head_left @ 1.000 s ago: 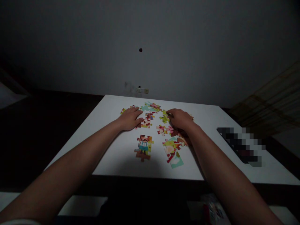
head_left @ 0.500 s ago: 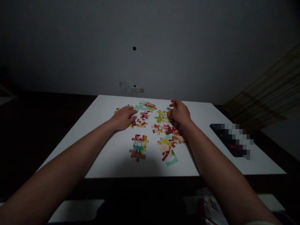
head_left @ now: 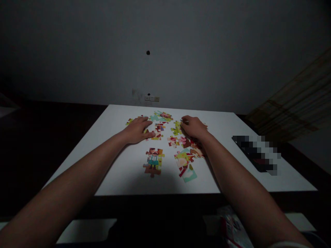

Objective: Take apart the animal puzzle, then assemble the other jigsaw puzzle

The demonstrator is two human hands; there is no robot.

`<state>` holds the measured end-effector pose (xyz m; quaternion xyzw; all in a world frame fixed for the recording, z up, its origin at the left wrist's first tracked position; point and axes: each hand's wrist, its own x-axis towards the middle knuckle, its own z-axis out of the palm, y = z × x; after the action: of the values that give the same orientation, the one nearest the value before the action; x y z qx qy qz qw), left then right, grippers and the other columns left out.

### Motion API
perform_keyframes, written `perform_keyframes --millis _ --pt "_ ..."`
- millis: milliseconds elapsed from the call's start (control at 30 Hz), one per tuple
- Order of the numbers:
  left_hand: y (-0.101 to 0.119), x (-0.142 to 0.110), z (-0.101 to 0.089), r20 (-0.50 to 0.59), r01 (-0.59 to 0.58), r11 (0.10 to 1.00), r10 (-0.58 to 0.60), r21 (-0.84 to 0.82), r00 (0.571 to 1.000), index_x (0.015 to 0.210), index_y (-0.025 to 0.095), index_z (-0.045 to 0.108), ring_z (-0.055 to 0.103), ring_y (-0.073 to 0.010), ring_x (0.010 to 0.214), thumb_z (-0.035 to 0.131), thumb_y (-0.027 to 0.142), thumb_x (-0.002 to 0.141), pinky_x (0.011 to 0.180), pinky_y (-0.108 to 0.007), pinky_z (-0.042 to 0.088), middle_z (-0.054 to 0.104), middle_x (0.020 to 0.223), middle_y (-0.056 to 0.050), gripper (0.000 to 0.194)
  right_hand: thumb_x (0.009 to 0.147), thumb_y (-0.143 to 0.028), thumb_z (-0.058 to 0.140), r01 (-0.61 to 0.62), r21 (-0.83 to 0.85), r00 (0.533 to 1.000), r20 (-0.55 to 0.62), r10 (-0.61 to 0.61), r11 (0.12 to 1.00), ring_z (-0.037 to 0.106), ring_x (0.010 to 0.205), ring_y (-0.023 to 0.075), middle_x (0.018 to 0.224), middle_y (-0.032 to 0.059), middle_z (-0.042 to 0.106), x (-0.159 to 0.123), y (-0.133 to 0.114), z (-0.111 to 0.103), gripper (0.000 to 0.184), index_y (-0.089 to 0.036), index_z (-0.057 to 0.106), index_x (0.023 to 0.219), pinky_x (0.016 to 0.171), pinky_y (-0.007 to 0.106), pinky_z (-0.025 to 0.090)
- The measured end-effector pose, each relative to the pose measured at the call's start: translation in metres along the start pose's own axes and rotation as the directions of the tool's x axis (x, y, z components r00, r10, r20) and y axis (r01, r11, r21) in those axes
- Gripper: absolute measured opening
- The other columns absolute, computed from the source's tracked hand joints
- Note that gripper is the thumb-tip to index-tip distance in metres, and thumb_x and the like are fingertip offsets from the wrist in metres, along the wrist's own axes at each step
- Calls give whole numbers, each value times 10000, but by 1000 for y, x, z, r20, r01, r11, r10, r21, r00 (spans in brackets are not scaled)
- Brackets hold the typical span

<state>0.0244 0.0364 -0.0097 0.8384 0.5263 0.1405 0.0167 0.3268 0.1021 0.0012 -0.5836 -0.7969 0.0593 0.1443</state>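
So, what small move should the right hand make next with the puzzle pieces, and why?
Probably the right hand should slide the yellow-green piece at its fingertips toward the loose pieces beside the left hand. These pieces lie apart on the white table, while two joined clusters already sit nearer the person.

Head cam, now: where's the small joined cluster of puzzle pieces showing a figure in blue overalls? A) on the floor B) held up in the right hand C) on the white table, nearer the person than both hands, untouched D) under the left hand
C: the joined cluster of colourful puzzle pieces with the blue-overalls figure lies flat on the white table, nearer the person than the left hand and right hand, touched by neither.
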Motion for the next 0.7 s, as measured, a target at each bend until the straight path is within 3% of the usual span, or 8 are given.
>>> perform_keyframes --millis 167,367,567,700 --pt "-5 -2 4 -3 119 991 -119 63 993 1398 171 449 315 -344 1356 385 755 819 1098 -498 229 327 1493 -182 824 842 -363 543 54 -31 998 -25 -54 998 551 1094 324 1145 135 644 0 2 2 396 -228 597 1210 894 461 442" --pt "-15 0 2 -64 199 979 -196 44 978 1383 127 452 409 -283 1295 341 550 936 1058 -411 307 442 1421 -167 625 849 -308 524 104 -24 994 -33 -104 994 525 1091 322 1119 131 642 -1 -2 4 355 -212 615 1179 925 467 418" --pt "-22 4 -2 -162 303 952 -307 -47 938 1294 177 550 541 -252 1095 412 382 925 920 -384 408 601 1234 -121 444 918 -319 419 202 -42 974 -95 -205 978 498 1134 309 1173 131 614 -5 -26 -6 353 -221 591 1211 955 450 402" --pt "-24 6 1 -182 324 938 -342 -124 922 1265 191 577 551 -237 1054 464 332 899 909 -378 412 623 1194 -101 408 946 -363 389 288 -48 957 -15 -289 956 501 1151 306 1235 126 600 14 -46 -11 384 -229 549 1269 963 442 398"
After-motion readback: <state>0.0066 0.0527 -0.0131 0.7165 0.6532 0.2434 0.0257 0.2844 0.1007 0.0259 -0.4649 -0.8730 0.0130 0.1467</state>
